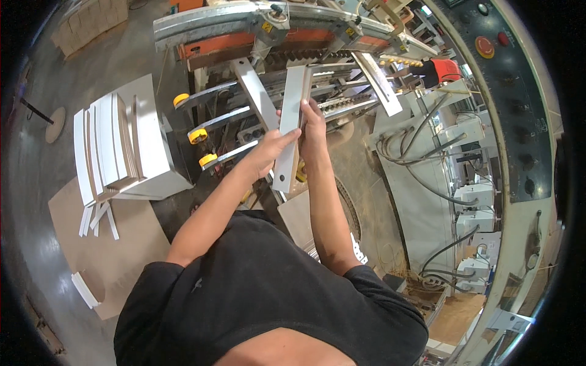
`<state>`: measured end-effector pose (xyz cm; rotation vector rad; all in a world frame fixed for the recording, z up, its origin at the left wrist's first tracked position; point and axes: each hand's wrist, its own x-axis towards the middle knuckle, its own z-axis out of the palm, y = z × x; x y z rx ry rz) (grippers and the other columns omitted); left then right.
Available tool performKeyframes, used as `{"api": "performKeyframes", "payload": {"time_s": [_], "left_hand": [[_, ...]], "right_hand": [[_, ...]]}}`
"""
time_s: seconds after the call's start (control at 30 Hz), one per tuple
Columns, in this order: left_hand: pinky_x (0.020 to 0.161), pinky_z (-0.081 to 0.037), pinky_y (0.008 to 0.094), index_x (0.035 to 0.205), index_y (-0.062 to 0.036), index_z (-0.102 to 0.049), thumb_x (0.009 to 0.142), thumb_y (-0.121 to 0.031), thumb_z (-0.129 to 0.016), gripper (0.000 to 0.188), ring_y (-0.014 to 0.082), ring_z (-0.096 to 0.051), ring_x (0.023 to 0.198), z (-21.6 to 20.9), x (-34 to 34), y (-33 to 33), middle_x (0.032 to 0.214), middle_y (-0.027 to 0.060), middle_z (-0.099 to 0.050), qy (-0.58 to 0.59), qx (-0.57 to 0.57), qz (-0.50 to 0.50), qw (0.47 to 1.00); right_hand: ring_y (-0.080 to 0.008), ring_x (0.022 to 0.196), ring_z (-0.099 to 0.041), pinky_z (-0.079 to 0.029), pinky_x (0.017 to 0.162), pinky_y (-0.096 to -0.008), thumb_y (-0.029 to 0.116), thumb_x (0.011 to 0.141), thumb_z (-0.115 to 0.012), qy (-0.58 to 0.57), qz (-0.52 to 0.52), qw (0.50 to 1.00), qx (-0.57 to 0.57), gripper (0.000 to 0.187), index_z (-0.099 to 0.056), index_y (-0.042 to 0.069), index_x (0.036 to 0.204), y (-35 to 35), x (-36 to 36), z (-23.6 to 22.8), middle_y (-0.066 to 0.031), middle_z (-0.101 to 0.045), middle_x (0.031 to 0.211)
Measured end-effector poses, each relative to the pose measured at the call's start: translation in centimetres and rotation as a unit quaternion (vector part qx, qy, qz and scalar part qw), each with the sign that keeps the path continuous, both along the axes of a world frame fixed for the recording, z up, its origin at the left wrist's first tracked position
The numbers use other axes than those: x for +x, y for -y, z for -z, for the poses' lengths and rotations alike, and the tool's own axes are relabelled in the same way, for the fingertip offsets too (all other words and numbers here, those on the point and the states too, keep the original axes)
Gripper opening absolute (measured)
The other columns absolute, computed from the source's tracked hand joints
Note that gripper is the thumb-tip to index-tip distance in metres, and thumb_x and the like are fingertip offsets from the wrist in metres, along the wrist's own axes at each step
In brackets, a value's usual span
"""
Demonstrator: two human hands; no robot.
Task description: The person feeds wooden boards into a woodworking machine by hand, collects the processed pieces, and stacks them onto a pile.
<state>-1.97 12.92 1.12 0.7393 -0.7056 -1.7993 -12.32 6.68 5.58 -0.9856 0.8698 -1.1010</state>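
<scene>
A long, narrow white board with dark holes near its ends is held in front of me, slanting away over the machine. My left hand is closed on its left edge near the middle, thumb on the white face and the other fingers mostly hidden. My right hand grips the opposite edge a little farther up, thumb along the side. Just left of it, a similar white board lies slanted on the machine. Another narrow board rests on the machine farther right.
Machine rails with yellow-ended arms lie ahead. A stack of white panels stands left. At right are cables and a control panel with a red button. Another person in a red-and-dark top is at far right.
</scene>
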Motion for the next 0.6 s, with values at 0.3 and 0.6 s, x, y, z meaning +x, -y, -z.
{"api": "performKeyframes", "payload": {"time_s": [0.3, 0.6], "left_hand": [[0.080, -0.052, 0.0294, 0.125, -0.0018, -0.053, 0.100, -0.026, -0.059, 0.035, 0.0118, -0.062, 0.094, 0.0, 0.6, -0.7, 0.104, 0.0041, -0.063, 0.001, 0.010, -0.073, 0.997], [0.089, -0.049, 0.0263, 0.137, -0.0024, -0.043, 0.106, -0.025, -0.045, 0.039, 0.0101, -0.055, 0.107, 0.5, -0.6, -0.1, 0.123, 0.0062, -0.055, 0.089, -0.038, -0.072, 0.993]], "right_hand": [[-0.0167, 0.088, -0.064, -0.050, 0.078, -0.0289, 0.013, 0.086, -0.072, -0.116, 0.088, 0.988, -0.056, 0.054, -0.054, -0.005, 0.133, 0.4, 1.2, -0.6, -0.0137, -0.068, 0.099], [-0.0198, 0.092, -0.062, -0.050, 0.078, -0.0312, 0.013, 0.084, -0.069, -0.152, 0.167, 0.973, -0.039, 0.056, -0.051, -0.006, 0.134, -0.7, 1.8, -0.8, -0.0177, -0.063, 0.110]]}}
